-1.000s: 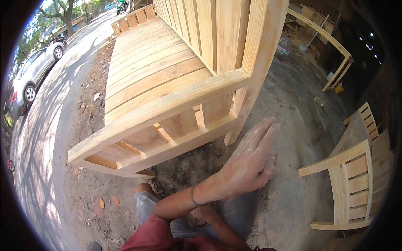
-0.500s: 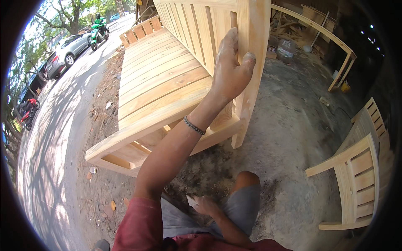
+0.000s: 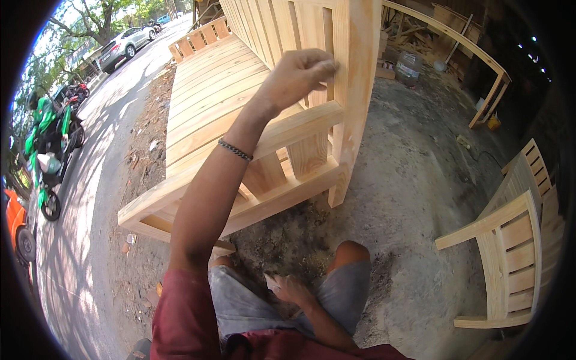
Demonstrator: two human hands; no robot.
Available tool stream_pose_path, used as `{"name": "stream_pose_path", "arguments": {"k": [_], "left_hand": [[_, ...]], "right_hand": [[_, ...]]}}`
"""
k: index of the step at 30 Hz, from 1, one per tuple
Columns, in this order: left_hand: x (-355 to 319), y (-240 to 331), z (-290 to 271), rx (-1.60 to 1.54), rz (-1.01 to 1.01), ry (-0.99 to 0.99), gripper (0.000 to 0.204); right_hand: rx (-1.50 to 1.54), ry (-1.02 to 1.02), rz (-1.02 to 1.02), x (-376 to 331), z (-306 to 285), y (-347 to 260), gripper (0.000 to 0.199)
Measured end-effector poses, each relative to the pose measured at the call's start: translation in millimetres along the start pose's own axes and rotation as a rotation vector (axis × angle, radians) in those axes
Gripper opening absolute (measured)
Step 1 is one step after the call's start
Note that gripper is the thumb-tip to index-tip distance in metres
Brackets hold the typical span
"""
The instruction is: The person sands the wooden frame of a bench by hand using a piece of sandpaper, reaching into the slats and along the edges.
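A pale, unpainted slatted wooden bench (image 3: pixel 210 87) stands in front of me, its armrest (image 3: pixel 303 127) running toward the near left. My left hand (image 3: pixel 300 75) is raised above this armrest, beside the thick backrest post (image 3: pixel 354 78). Its fingers are curled in toward the thumb, and nothing shows in them. The fingertips are close to the post's inner edge; whether they touch it I cannot tell. Low between my knees, my right hand (image 3: pixel 294 289) is closed on a small pale flat piece (image 3: pixel 272 282), possibly folded sandpaper.
A second slatted wooden bench (image 3: pixel 504 258) is at the right. Behind it stand a long wooden frame (image 3: pixel 474 54), a clear plastic jug (image 3: pixel 409 67) and scrap wood (image 3: pixel 414 36). Along the left runs a road (image 3: pixel 90 174) with a green motorbike (image 3: pixel 54 144), an orange vehicle (image 3: pixel 18 225) and a silver car (image 3: pixel 126 47).
My left hand has come off the backrest post, shifted left and slightly down, and curled from spread fingers. The right hand has barely moved. On the road, the green motorbike has come nearer.
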State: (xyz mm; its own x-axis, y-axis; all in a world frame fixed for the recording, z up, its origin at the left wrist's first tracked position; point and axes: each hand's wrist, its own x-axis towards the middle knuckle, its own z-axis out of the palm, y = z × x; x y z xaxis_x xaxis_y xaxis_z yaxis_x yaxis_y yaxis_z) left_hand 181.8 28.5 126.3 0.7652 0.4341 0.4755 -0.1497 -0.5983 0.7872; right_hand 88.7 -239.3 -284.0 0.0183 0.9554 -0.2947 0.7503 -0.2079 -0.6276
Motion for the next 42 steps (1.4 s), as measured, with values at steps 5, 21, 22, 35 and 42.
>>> {"name": "stream_pose_path", "arguments": {"k": [5,21,22,35,42], "left_hand": [[31,-8,-18,0.475,0.370,0.614,0.055],[70,-13,3,0.462,0.517,0.719,0.069],[74,-13,-1,0.532,0.562,0.746,0.067],[45,-28,17,0.577,0.250,0.402,0.100],[-7,1,38,-0.037,0.239,0.442,0.052]], "right_hand": [[0.062,0.001,0.010,-4,3,-1,0.038],[-0.046,0.038,-0.041,-5,-8,5,0.040],[-0.054,0.033,-0.042,-5,-7,5,0.040],[-0.101,0.062,-0.036,-9,1,2,0.037],[-0.057,0.059,-0.031,-7,5,10,0.038]]}}
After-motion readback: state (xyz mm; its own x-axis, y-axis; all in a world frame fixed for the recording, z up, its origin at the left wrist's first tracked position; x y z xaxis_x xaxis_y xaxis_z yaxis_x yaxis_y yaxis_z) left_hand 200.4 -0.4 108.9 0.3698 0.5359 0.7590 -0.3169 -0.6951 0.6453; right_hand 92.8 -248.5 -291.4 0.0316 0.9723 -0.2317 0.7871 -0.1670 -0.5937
